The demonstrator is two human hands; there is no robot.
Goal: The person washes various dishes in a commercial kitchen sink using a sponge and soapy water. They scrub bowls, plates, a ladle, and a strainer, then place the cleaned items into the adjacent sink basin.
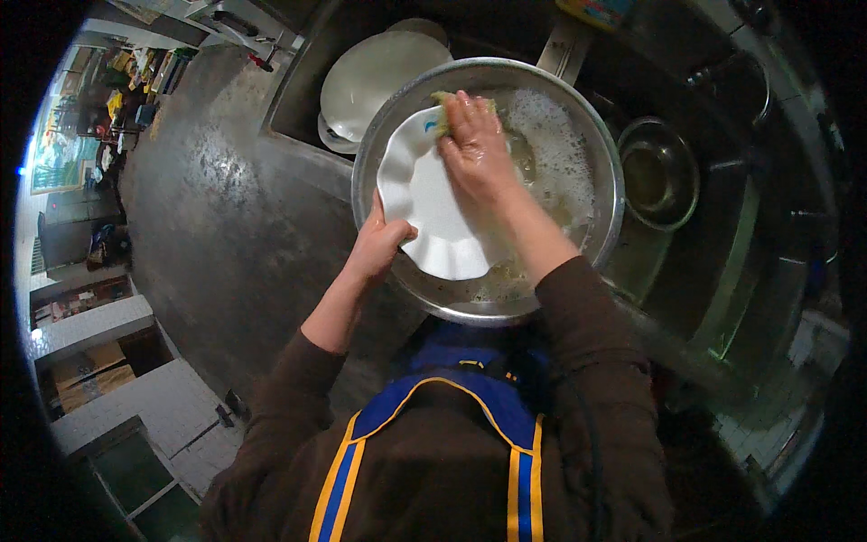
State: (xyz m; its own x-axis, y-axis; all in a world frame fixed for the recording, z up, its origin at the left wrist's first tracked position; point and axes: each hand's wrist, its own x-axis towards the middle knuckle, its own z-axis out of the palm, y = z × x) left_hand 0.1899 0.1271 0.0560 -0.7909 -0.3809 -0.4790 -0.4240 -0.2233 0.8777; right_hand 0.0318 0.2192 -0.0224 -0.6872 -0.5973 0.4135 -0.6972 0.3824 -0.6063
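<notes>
My left hand [381,238] grips the left rim of a white plate [437,203] with a wavy edge, its thumb over the inner side. The plate is tilted above a large round metal basin [613,196] of foamy water [552,142]. Under the fingers of my right hand [477,146], a yellow-green scouring cloth or sponge [441,116] is pressed against the plate's far rim. That hand looks wet and hides part of the plate. A small blue mark shows on the rim beside the cloth.
Behind the basin, a white pot or bowl [379,78] with a side handle sits in a dark sink [298,101]. A smaller metal bowl [658,173] stands to the right. Grey floor [217,203] stretches left towards cardboard boxes [95,376] in a tiled shelf.
</notes>
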